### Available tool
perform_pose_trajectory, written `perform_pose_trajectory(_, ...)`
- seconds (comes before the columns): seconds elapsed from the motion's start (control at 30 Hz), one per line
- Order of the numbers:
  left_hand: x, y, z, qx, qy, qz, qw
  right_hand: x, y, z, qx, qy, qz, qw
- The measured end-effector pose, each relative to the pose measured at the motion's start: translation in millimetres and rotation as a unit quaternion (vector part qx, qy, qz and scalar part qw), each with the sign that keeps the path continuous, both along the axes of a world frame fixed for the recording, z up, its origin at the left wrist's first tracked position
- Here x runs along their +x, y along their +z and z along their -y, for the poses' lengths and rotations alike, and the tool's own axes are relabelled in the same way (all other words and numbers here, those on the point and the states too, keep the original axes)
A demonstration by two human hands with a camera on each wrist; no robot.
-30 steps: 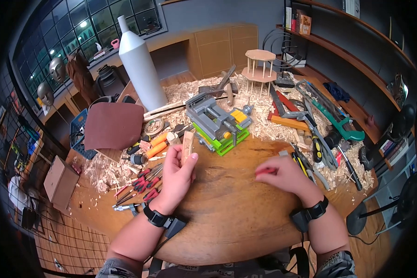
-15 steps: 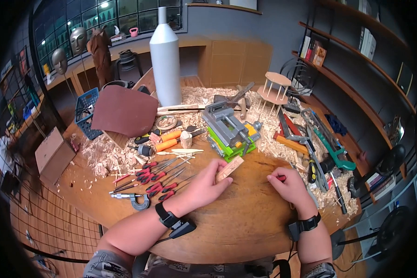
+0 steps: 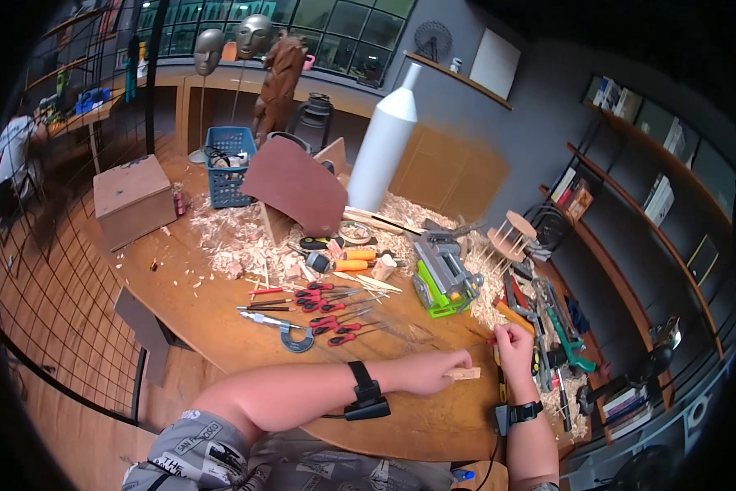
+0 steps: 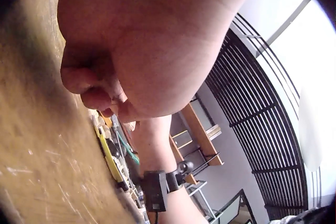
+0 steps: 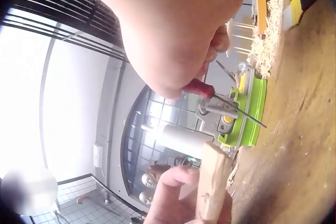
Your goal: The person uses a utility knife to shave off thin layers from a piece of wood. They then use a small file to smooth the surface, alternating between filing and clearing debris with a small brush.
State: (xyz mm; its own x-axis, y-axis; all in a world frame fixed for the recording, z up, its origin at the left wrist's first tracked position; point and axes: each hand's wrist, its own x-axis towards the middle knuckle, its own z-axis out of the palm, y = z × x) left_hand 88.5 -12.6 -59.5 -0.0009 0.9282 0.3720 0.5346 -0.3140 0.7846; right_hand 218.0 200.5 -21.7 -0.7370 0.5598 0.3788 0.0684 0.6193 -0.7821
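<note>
We read "SAN FRANCISCO" on the left sleeve (image 3: 194,442). We see the left hand (image 3: 428,373) pinching a wooden strip (image 5: 213,182) above the table (image 3: 421,421), farther from the vise (image 3: 444,263) than half a second ago; the right hand (image 3: 515,348) grips a slim red-handled tool (image 5: 199,88), whose handle it partly hides.

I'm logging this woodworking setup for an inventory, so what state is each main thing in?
Small pale wooden block: held in the left grip.
Slim red-handled metal-shafted tool: held in the right grip, shaft exposed.
Grey-and-green bench vise: upright; jaw opening unclear.
Grey metal micrometer: lying down, not held.
Red-and-black-handled tools: lying loose, grouped.
Tall white bottle-shaped vase: upright.
Blue plastic basket: upright, open-topped, holding cords.
</note>
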Motion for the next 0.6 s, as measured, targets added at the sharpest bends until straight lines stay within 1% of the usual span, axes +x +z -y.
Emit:
perform_pose_trajectory(0.03,-1,-1,-1,0.007,0.004,-0.001,1.0,-2,3,3,0.007,-0.023,-0.032,0.999)
perform_pose_trajectory(0.1,-1,8,6,-0.069,-0.006,-0.017,0.997,-2,21,22,0.032,-0.035,-0.042,0.998)
perform_pose_trajectory(0.13,3,12,8,-0.064,-0.006,-0.018,0.998,-1,28,28,0.131,0.005,0.057,0.99)
perform_pose_trajectory(0.17,7,15,10,-0.091,-0.024,0.002,0.996,-2,37,34,0.228,0.044,0.155,0.96)
perform_pose_trajectory(0.2,11,16,11,-0.118,-0.043,0.02,0.992,-4,47,43,0.226,0.072,0.244,0.941)
perform_pose_trajectory(0.23,17,8,6,-0.113,-0.044,0.019,0.992,-7,54,51,0.23,0.069,0.244,0.94)
perform_pose_trajectory(0.27,22,-6,-3,-0.089,-0.038,0.02,0.995,-15,61,60,0.26,0.086,0.228,0.934)
perform_pose_trajectory(0.3,24,-1,0,-0.066,-0.03,0.022,0.997,-25,70,71,0.29,0.105,0.212,0.927)
perform_pose_trajectory(0.33,26,2,5,-0.073,-0.03,0.014,0.997,-36,83,86,0.332,0.117,0.218,0.91)
perform_pose_trajectory(0.37,27,-8,-3,-0.07,-0.03,0.015,0.997,-49,90,101,0.334,0.118,0.219,0.909)
perform_pose_trajectory(0.4,29,-28,-16,-0.006,-0.029,0.019,0.999,-63,94,116,0.352,0.187,0.193,0.896)
perform_pose_trajectory(0.43,29,-40,-24,0.057,-0.027,0.024,0.998,-78,96,130,0.368,0.256,0.165,0.878)
perform_pose_trajectory(0.47,27,-24,-15,-0.002,-0.042,0.05,0.998,-93,96,145,0.403,0.288,0.179,0.85)
perform_pose_trajectory(0.5,26,-34,-20,-0.002,-0.04,0.051,0.998,-108,94,160,0.436,0.319,0.191,0.82)
perform_pose_trajectory(0.53,26,-54,-29,0.084,-0.053,0.103,0.99,-125,86,170,0.443,0.331,0.216,0.804)
perform_pose_trajectory(0.57,25,-66,-33,0.168,-0.066,0.154,0.971,-142,74,177,0.45,0.344,0.24,0.789)
perform_pose_trajectory(0.6,16,-34,1,-0.051,-0.068,0.174,0.981,-158,62,182,0.447,0.346,0.24,0.789)
